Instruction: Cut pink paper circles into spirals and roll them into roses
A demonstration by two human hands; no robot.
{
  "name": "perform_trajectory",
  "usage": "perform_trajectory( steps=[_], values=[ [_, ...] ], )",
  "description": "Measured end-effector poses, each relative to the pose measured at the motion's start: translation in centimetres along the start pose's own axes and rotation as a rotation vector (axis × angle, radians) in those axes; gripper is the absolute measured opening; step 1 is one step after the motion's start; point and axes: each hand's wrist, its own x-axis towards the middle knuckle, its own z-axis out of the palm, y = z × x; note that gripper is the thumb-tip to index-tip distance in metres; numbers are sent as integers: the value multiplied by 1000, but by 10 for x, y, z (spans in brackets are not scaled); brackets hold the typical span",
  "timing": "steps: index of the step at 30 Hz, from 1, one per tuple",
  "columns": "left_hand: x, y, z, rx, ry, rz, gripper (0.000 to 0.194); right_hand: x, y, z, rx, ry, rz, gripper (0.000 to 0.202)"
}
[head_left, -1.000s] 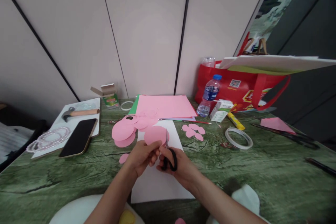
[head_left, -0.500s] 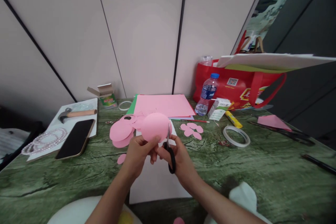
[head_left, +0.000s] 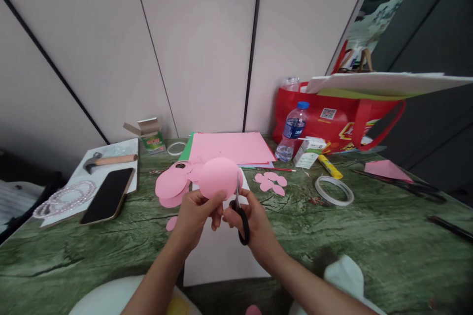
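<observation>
In the head view, the left hand (head_left: 195, 216) pinches a round pink paper disc (head_left: 218, 177) above a white paper sheet (head_left: 221, 261) on the green tabletop (head_left: 354, 241). The right hand (head_left: 258, 229) grips black-handled scissors (head_left: 244, 229), blades upright along the disc's right edge. Small pink paper petals (head_left: 266, 184) lie right of the sheet, near a tape roll (head_left: 320, 195).

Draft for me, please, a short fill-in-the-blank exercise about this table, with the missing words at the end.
1. The right hand holds black-handled ____.
2. The left hand holds a round paper piece whose colour is ____.
3. The wooden-handled tool lying on the white board is a ____.
4. The cap of the plastic bottle is ____.

Missing words: scissors; pink; hammer; blue.
</observation>
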Motion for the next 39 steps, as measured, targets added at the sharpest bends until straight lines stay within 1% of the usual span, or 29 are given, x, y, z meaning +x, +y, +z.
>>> perform_trajectory(
  steps=[8,15,20,26,29,35,39],
  values=[
    [0,3,0,-25,4,14,30,0,-4,1,-38,32,37,52],
    [0,4,0,-37,24,36,27,0,-1,1,-10,-4,26,49],
    [-1,7,0,-64,52,43,28,1,1,1,11,-26,17,47],
    [-1,7,0,-148,6,11,27,-2,0,1,-50,-22,41,46],
    [-1,6,0,-167,2,-4,28,-2,3,2,-73,-45,43,45],
    [-2,6,-1,-93,41,-18,35,-1,6,2,-61,-101,6,42],
    [-2,6,-2,-36,63,-18,36,-2,2,1,-20,-108,19,49]
  ],
)
